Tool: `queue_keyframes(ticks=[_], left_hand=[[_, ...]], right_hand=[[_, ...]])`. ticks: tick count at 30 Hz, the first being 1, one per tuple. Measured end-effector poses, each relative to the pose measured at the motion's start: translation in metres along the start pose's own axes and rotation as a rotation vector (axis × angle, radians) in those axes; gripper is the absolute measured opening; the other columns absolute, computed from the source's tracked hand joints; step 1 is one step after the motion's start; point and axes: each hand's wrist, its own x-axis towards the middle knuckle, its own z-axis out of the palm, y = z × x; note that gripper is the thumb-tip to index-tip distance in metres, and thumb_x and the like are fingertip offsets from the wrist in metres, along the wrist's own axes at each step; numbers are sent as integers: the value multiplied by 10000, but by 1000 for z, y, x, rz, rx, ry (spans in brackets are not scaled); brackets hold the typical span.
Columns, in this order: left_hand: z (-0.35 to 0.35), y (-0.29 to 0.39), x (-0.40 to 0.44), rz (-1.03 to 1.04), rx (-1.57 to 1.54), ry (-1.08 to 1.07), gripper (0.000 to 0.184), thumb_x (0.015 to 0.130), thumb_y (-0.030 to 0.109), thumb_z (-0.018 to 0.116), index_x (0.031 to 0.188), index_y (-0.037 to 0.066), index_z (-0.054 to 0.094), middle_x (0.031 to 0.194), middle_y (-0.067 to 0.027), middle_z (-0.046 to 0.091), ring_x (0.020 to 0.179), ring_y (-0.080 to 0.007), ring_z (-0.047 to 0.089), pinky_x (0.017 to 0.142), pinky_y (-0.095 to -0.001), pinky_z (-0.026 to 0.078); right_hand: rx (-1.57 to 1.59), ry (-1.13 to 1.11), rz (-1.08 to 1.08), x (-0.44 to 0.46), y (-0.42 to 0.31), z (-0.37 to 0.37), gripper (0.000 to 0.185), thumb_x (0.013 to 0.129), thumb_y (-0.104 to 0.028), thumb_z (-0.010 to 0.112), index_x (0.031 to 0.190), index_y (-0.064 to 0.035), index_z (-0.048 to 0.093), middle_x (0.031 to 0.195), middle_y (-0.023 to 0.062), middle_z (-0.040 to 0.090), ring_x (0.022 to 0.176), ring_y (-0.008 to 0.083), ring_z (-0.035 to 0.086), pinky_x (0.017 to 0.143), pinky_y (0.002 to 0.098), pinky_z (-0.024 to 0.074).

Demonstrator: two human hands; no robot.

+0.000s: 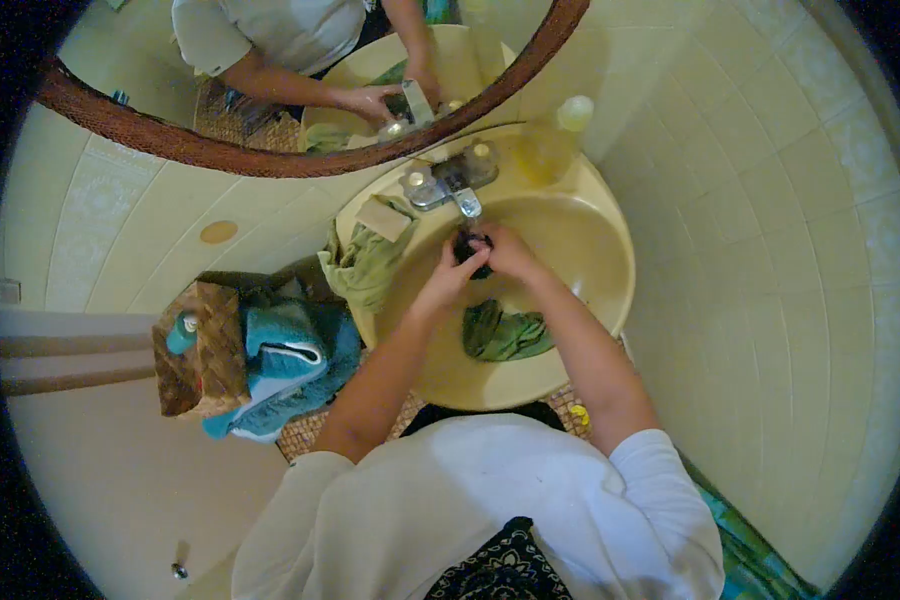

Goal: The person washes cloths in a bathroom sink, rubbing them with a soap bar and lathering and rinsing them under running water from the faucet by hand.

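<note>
Hands [511, 253] close together, pinching a dark bundle [465, 246] between them below the faucet [467, 203], forearms [598, 350] converging over the sink [600, 235]

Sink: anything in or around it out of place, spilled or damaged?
The beige block looks oddly placed: it sits askew on the light green cloth, an uneven perch bunched over the left side of the sink. A darker green cloth lies crumpled inside. No spill or damage is evident.
</note>
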Motion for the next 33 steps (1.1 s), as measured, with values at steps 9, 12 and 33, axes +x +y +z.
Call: queue_keyframes(ticks=[9,12,33], left_hand=[[-21,28,2,135,398,-71,273,752,226,541,914,7,524,798,-24,547,685,-103,492,607,-236,407],[-8,37,-2,204,81,-12,227,760,193,508,887,5,522,727,-30,547,612,-113,503,576,-242,418],[-8,-33,5,-195,-1071,-331,279,820,342,376,989,141,469,924,-61,527,846,-198,524,732,-349,434]], right_hand=[[509,-180,175,10,-5,-25,430,649,-300,660,963,-38,525,835,92,567,774,199,538,724,312,421],[808,-141,178,-12,-12,-20,530,593,-287,705,1006,-39,482,879,73,546,837,182,511,751,298,415],[57,222,-513,-53,-87,-7,282,555,37,456,819,-43,517,831,151,510,861,318,479,780,364,379]])
